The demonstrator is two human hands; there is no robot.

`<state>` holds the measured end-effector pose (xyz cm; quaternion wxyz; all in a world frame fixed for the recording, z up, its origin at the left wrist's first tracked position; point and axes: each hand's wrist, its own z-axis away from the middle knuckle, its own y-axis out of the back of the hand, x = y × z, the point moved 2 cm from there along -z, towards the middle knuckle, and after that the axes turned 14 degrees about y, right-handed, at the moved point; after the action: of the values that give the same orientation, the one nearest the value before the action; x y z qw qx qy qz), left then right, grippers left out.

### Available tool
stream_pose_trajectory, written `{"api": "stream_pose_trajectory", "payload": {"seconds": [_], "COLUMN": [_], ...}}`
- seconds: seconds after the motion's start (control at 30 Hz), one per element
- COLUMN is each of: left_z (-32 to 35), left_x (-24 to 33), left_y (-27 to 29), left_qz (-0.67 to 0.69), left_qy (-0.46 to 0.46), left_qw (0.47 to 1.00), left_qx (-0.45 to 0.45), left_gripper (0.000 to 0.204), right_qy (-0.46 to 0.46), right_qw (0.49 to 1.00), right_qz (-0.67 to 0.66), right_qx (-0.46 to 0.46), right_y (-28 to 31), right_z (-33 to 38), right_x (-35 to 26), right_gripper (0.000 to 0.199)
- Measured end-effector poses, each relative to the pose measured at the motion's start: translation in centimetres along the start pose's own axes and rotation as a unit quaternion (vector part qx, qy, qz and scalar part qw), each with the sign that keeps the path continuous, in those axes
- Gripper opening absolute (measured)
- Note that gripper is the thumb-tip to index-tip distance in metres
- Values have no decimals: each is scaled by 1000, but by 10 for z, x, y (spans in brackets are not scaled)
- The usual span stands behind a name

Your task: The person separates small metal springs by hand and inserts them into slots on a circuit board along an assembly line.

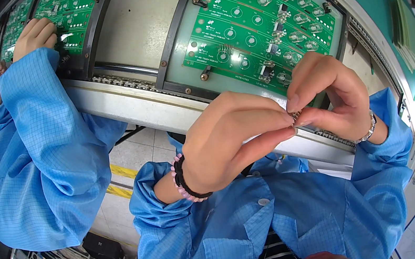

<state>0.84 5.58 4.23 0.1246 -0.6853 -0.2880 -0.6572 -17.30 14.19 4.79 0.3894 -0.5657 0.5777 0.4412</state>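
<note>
My left hand [230, 142] and right hand [327, 94] pinch one tiny metal spring [296, 115] between their fingertips, just in front of my chest. Right behind my hands is a green board [256, 22] with more springs on it, sitting in a grey tray [181, 53]. Off to my left, another person's hand [35, 37] touches another green board [69, 16].

Grey conveyor line [125, 106] with framed carrier [185, 63] bearing green circuit board [251, 28]

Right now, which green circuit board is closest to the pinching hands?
The green circuit board with shiny coil springs on the right, just above both hands; the other green board lies beside a co-worker's hand.
</note>
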Motion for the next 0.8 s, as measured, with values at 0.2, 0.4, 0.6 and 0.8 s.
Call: {"api": "stream_pose_trajectory", "payload": {"seconds": [0.2,0.4,0.6,0.8], "left_z": [7,4,13,14], "left_x": [-4,-5,-35,-34], "left_y": [-8,1,12,15], "left_qz": [17,-44,-20,9], "left_qy": [-2,-53,-33,-30], "left_qw": [999,998,995,995], "left_qx": [40,5,92,91], "left_gripper": [35,27,16,15], "right_qy": [-43,-14,88,101], "right_qw": [996,994,876,813], "right_qz": [-71,112,450,535], "right_qx": [14,-12,-148,-209], "right_y": [-3,15,21,9], "right_z": [5,0,-14,-24], "right_x": [1,-8,-2,-1], "right_gripper": [18,18,24,24]}}
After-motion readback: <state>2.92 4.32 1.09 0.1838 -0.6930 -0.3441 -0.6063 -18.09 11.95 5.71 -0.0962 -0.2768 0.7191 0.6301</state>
